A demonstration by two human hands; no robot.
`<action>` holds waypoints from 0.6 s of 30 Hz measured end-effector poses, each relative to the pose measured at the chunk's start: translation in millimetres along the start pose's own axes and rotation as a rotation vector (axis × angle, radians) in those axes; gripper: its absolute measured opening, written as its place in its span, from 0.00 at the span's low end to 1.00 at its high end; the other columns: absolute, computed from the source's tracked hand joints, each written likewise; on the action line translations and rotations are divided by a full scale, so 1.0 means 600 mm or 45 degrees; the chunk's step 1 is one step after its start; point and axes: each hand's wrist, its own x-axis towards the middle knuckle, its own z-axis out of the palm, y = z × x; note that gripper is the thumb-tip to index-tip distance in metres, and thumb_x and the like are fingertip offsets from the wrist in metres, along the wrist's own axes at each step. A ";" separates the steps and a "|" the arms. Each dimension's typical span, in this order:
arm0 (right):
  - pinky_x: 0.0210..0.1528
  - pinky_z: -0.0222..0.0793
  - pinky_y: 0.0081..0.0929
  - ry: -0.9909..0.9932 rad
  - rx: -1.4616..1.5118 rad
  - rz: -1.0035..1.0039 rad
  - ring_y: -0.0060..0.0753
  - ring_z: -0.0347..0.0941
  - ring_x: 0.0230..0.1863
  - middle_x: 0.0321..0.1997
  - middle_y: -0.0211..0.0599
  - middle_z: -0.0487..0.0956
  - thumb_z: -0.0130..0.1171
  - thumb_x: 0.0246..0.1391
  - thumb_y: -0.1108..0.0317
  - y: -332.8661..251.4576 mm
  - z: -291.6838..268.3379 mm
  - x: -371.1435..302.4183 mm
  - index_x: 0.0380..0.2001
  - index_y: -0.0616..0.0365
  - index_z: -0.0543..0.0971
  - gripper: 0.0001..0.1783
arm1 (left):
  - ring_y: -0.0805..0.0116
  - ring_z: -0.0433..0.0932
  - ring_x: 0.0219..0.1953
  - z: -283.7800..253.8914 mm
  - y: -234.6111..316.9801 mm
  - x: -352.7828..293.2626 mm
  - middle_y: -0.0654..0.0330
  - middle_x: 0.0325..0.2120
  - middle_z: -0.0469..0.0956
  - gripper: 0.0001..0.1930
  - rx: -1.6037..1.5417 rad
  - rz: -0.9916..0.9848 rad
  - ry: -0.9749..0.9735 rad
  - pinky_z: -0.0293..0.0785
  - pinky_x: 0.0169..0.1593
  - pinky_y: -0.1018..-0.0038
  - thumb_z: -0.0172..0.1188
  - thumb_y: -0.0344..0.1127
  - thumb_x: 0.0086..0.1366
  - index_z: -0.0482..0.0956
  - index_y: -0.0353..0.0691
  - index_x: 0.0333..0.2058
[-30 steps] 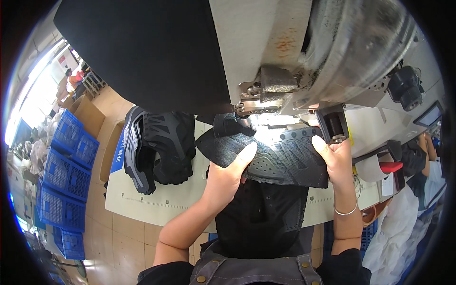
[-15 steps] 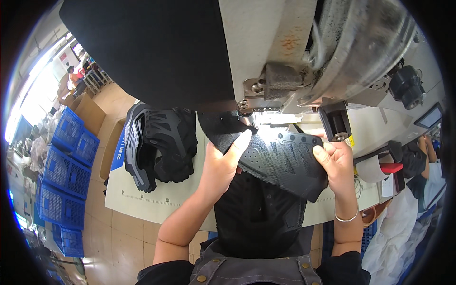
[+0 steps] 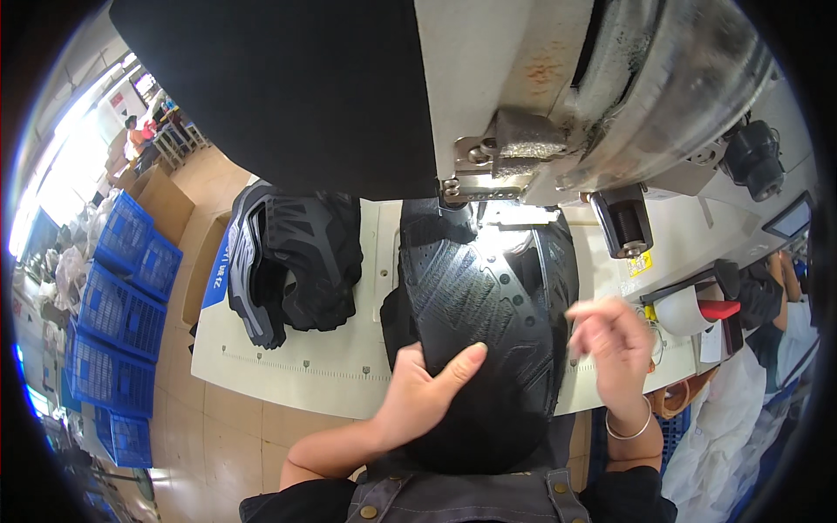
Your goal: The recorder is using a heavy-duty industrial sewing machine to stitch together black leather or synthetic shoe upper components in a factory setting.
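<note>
A black shoe upper [image 3: 471,301] with eyelet holes and textured side lines lies lengthwise under the sewing machine head [image 3: 493,170], in its bright lamp light. My left hand [image 3: 427,392] grips its left edge, thumb on top and fingers mostly hidden beneath. Off the upper's right side, my right hand [image 3: 615,353] hangs with bent fingers, smeared by motion; whether anything is in them cannot be made out. Another dark piece shows at the upper's left edge, partly covered.
Several stacked black and grey shoe uppers [image 3: 296,261] sit at the left of the machine table [image 3: 288,370], which has a ruler along its front edge. Blue crates [image 3: 118,322] stand on the left floor. A thread spool holder [image 3: 623,222] juts out at the right.
The upper has swung round from slanting rightward to lying lengthwise toward me. My left hand has moved down nearer to me. My right hand has let go of the upper and dropped lower.
</note>
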 end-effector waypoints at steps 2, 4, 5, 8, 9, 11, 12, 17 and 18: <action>0.42 0.63 0.19 0.367 -0.561 -0.411 0.23 0.66 0.40 0.43 0.41 0.69 0.55 0.49 0.70 0.021 -0.016 0.021 0.51 0.67 0.62 0.26 | 0.76 0.73 0.33 -0.021 0.014 0.003 0.59 0.32 0.76 0.13 -0.062 -0.104 -0.043 0.71 0.38 0.79 0.54 0.34 0.60 0.73 0.29 0.38; 0.44 0.62 0.20 0.223 -0.146 -0.178 0.24 0.66 0.41 0.43 0.39 0.69 0.56 0.49 0.71 0.032 -0.016 0.033 0.53 0.67 0.59 0.29 | 0.76 0.73 0.33 -0.037 0.025 0.009 0.59 0.32 0.76 0.12 -0.068 -0.100 -0.071 0.71 0.38 0.79 0.56 0.33 0.59 0.74 0.29 0.37; 0.47 0.61 0.22 0.072 0.270 0.055 0.24 0.66 0.41 0.44 0.38 0.69 0.56 0.48 0.71 0.038 -0.015 0.037 0.55 0.68 0.55 0.32 | 0.76 0.73 0.33 -0.044 0.026 0.012 0.59 0.32 0.76 0.12 -0.057 -0.077 -0.067 0.71 0.38 0.80 0.56 0.34 0.59 0.74 0.29 0.37; 0.51 0.61 0.23 -0.238 0.461 0.450 0.27 0.66 0.48 0.50 0.42 0.68 0.60 0.46 0.70 0.042 -0.023 0.019 0.55 0.69 0.54 0.36 | 0.76 0.74 0.32 -0.065 0.036 0.013 0.60 0.31 0.77 0.12 -0.015 -0.086 -0.028 0.71 0.37 0.80 0.58 0.34 0.58 0.75 0.29 0.35; 0.49 0.63 0.21 -0.245 0.629 0.438 0.27 0.68 0.46 0.50 0.42 0.68 0.61 0.45 0.68 0.035 -0.011 0.011 0.55 0.69 0.55 0.37 | 0.76 0.74 0.32 -0.067 0.036 0.012 0.60 0.31 0.77 0.12 -0.015 -0.083 -0.023 0.71 0.37 0.80 0.58 0.34 0.58 0.75 0.29 0.35; 0.49 0.64 0.22 -0.177 0.618 0.349 0.27 0.68 0.46 0.49 0.41 0.69 0.60 0.45 0.69 0.032 0.002 -0.013 0.54 0.68 0.56 0.35 | 0.76 0.74 0.31 -0.068 0.033 0.008 0.60 0.30 0.77 0.12 0.037 0.034 0.078 0.71 0.36 0.81 0.59 0.33 0.57 0.75 0.28 0.33; 0.49 0.64 0.22 -0.110 0.607 0.264 0.27 0.68 0.45 0.48 0.41 0.69 0.59 0.46 0.70 0.033 0.007 -0.023 0.53 0.68 0.58 0.33 | 0.77 0.73 0.31 -0.068 0.029 0.006 0.59 0.29 0.77 0.12 0.091 0.097 0.085 0.71 0.36 0.81 0.60 0.32 0.56 0.75 0.27 0.33; 0.49 0.60 0.21 0.084 0.426 0.148 0.23 0.66 0.45 0.45 0.36 0.71 0.51 0.53 0.71 0.017 0.026 -0.040 0.48 0.67 0.63 0.20 | 0.78 0.72 0.30 -0.073 0.029 0.027 0.61 0.29 0.76 0.13 0.147 0.149 0.169 0.71 0.36 0.81 0.60 0.33 0.56 0.74 0.26 0.33; 0.49 0.60 0.21 0.108 0.384 0.115 0.22 0.65 0.44 0.44 0.35 0.71 0.51 0.53 0.71 0.020 0.026 -0.036 0.48 0.67 0.63 0.19 | 0.78 0.72 0.30 -0.075 0.030 0.033 0.61 0.28 0.76 0.13 0.146 0.166 0.176 0.70 0.36 0.81 0.60 0.34 0.56 0.74 0.27 0.33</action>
